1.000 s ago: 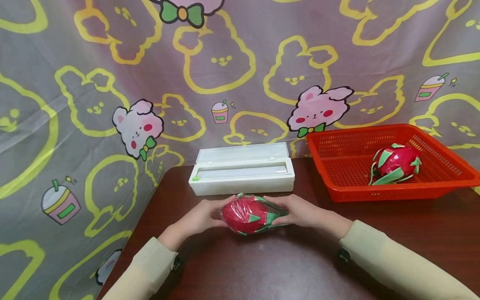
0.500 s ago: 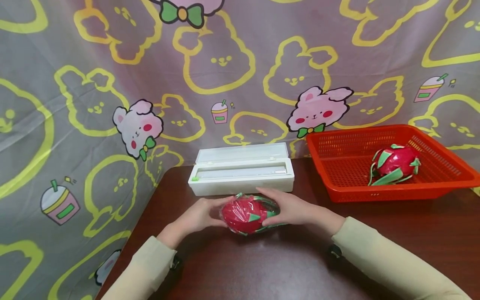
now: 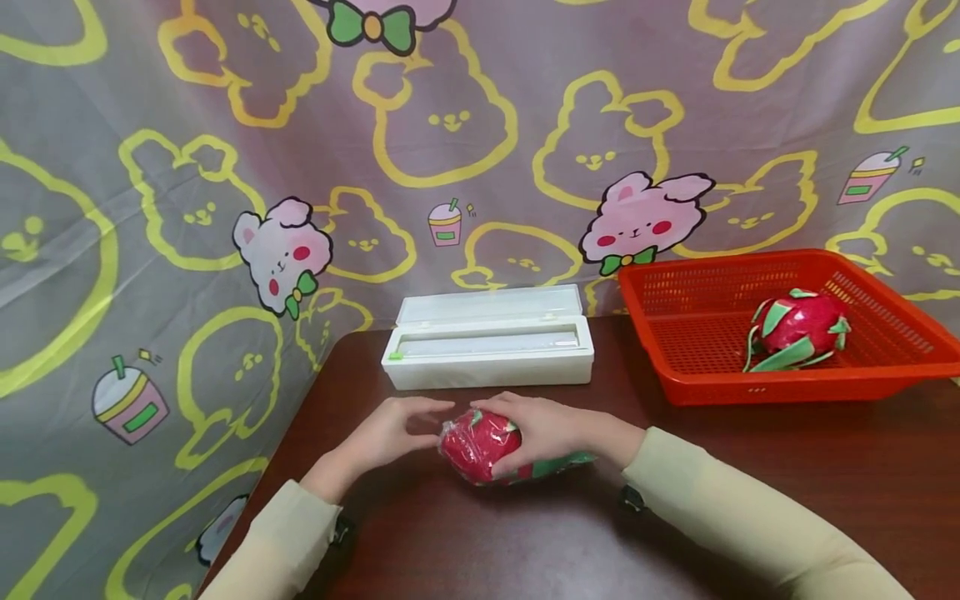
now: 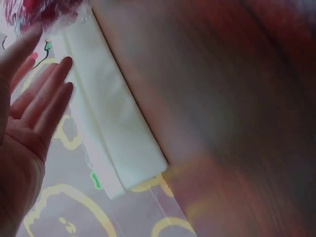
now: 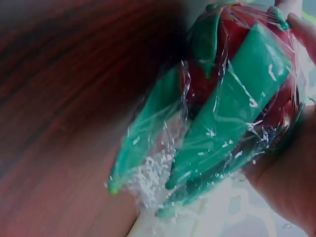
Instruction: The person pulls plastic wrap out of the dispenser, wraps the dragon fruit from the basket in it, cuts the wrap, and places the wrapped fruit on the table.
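A red dragon fruit (image 3: 472,442) with green leaf-like scales, wrapped in clear film, is in my right hand (image 3: 551,429) above the dark table. That hand grips it from above and the right side, fingers at the back and thumb in front. In the right wrist view the wrapped dragon fruit (image 5: 247,74) shows long green scales under crinkled cling film (image 5: 153,182). My left hand (image 3: 386,429) is just left of the fruit, fingers and thumb spread and relaxed. In the left wrist view this hand (image 4: 29,113) has nothing in its palm; the fruit is at the top left corner.
Behind the hands stands a white cling film box (image 3: 487,371) with its lid (image 3: 491,306) raised and a roll inside. At the back right a red plastic basket (image 3: 780,389) holds another dragon fruit (image 3: 802,325). A patterned curtain (image 3: 450,83) hangs behind the dark wooden table (image 3: 480,550).
My right hand has slid leftward over the dragon fruit and grips more of it. The fruit has turned and shifted slightly lower. My left hand has come off it to the left.
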`<state>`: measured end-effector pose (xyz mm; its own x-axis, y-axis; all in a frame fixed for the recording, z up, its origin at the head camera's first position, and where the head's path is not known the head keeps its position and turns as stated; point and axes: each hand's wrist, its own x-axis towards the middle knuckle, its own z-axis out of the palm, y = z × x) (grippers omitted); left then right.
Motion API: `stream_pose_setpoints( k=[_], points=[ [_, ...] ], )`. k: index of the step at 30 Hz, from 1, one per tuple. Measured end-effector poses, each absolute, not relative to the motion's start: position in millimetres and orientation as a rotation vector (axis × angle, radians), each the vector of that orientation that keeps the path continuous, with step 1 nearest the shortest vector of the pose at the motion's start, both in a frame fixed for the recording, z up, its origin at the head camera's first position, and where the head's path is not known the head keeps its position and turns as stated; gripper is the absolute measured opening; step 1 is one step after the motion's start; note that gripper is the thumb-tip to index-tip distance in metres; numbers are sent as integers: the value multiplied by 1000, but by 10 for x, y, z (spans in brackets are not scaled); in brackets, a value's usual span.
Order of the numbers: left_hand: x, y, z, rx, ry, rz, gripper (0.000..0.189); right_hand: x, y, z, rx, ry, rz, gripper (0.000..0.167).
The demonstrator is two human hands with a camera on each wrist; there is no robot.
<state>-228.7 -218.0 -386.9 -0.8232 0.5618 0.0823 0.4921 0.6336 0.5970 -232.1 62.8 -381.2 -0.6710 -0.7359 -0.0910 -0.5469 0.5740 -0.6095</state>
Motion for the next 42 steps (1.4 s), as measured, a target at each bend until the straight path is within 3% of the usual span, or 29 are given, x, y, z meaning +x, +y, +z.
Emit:
stream_pose_setpoints(
  k=[9, 12, 22, 28, 36, 42],
  points=[
    [-2231, -2088, -3870, 1031, 2751, 1011, 31, -2431, 667, -3847, -1031, 2415, -878, 88],
    [-2214, -2082, -3867, 1014, 2707, 1039, 36, -2466, 682, -3866, -1028, 2399, -898, 86],
    [-2260, -2000, -3943, 957, 2548, 1105, 78, -2613, 746, -3959, -960, 2277, -1049, 78],
    [-2347, -1933, -3955, 1010, 2581, 1090, 74, -2606, 803, -3946, -915, 2326, -1062, 95],
    [-2405, -1888, -3930, 1003, 2604, 1091, 66, -2471, 866, -3846, -1176, 2668, -878, 94],
    [-2392, -1849, -3924, 966, 2622, 1102, 64, -2351, 853, -3866, -1125, 2684, -766, 107]
  ],
)
